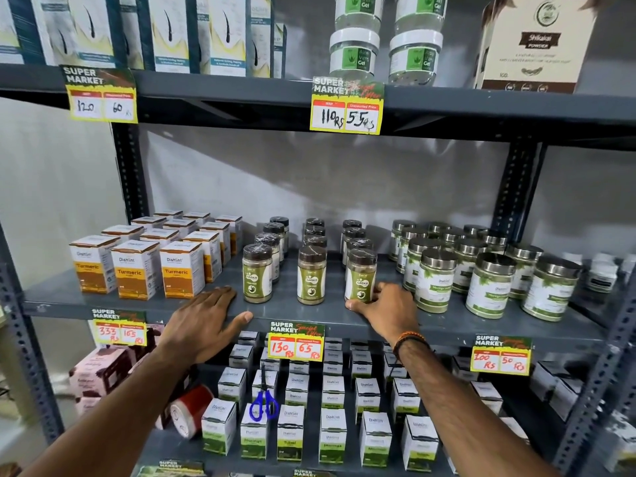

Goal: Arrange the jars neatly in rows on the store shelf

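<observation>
Green-labelled jars with dark lids stand in three rows running front to back on the grey middle shelf. The front jars are the left one, the middle one and the right one. My right hand rests on the shelf with its fingers against the base of the front right jar; whether it grips the jar is unclear. My left hand lies flat and open on the shelf edge, left of the front left jar and apart from it.
Turmeric boxes stand left of the jars. Steel-lidded jars crowd the right side. Price tags hang from the shelf edge. Below are white boxes, blue scissors and a red roll.
</observation>
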### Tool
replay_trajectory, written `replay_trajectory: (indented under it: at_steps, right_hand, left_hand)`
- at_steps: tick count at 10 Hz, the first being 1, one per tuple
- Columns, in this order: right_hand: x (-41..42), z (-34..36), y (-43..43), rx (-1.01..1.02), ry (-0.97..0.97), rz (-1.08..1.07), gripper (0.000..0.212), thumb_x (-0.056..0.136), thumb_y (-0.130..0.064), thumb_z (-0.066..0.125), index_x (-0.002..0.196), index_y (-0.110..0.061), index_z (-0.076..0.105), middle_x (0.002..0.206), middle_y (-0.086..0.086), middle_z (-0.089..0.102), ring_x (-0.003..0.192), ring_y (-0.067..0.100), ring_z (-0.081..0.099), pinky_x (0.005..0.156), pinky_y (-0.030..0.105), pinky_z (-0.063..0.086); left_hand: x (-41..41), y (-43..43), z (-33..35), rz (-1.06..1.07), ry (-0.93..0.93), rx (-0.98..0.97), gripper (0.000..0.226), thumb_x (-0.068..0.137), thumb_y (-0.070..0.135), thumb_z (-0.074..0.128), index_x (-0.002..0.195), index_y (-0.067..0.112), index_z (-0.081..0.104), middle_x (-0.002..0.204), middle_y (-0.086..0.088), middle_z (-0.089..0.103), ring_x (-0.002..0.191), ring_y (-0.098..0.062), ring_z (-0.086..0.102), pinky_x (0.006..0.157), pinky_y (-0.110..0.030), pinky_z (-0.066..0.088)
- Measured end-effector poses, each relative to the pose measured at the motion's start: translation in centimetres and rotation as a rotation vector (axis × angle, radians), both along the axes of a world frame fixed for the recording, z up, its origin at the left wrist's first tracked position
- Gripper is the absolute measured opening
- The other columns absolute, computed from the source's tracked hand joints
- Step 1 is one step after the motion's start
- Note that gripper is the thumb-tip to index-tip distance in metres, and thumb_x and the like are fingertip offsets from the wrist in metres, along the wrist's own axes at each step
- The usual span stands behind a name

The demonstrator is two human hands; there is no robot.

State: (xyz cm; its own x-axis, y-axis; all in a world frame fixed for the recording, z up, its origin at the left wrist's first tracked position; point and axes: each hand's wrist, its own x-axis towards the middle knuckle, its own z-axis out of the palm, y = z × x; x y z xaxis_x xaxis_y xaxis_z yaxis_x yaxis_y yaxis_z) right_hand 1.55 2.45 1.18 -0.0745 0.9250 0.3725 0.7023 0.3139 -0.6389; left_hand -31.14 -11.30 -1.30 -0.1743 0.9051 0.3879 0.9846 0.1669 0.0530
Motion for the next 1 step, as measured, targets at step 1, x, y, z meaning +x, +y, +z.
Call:
replay_trajectory:
  at_steps: [1]
  right_hand:
    - [0.09,0.84,-0.71,-0.023,0.019,0.013,0.071,0.064,-0.060,0.092,0.118,-0.017,0.076,0.111,0.001,0.080,0.094,0.017,0.075,0.080,0.036,0.062]
  left_hand:
    - [-0.01,0.03,0.08,-0.012,-0.011,-0.010,0.101,0.090,0.086,0.008,0.157,0.017,0.036,0.162,-0.008,0.042,0.147,-0.024,0.039,0.118,-0.045,0.034]
